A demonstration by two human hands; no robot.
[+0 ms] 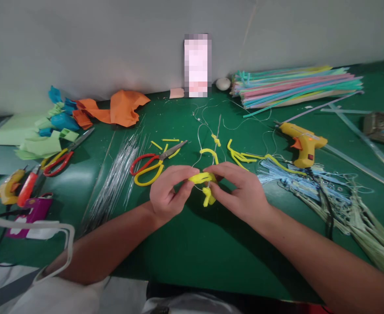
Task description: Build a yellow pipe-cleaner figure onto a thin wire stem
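Note:
Both my hands meet over the middle of the green table. My left hand (169, 190) pinches one end of a bent yellow straw piece (202, 178). My right hand (241, 192) pinches the other end, with a second yellow bit (207, 197) hanging below its fingers. A thin wire (200, 138) runs up from the piece towards the wall. More yellow straw pieces (241, 156) lie just beyond my hands. Red and yellow scissors (152, 165) lie shut to the left of them.
A yellow glue gun (303, 144) stands at the right, its cord crossing pale blue and green fringe strips (342, 196). Coloured straws (293, 85) are stacked at the back right. A wire bundle (116, 179), second scissors (63, 157), orange paper (123, 107) and another glue gun (7, 187) lie left.

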